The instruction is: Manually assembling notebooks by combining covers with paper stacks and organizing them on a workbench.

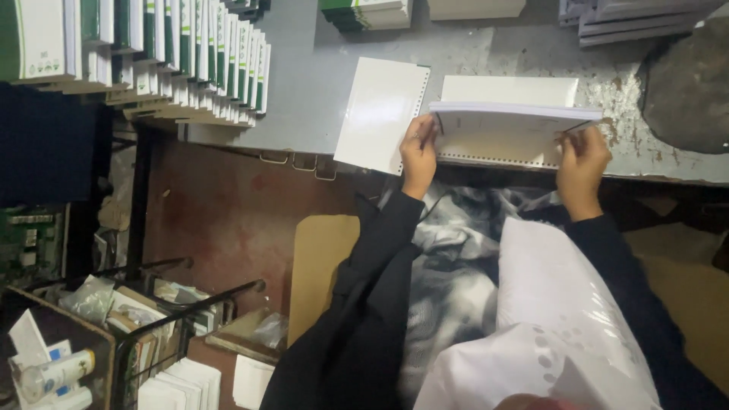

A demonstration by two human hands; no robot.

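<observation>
Punched paper stack (510, 121), 2 hands' grip

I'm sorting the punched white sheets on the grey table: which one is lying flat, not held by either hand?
The single white sheet left of the left hand, lying flat. Both hands, the right hand too, grip the lifted paper stack beside it.

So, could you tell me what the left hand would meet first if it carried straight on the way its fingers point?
The left hand points up the picture, away from the person. It already grips the stack of punched sheets. Beyond that, probably the white punched card flat on the grey table; depth is unclear.
</observation>
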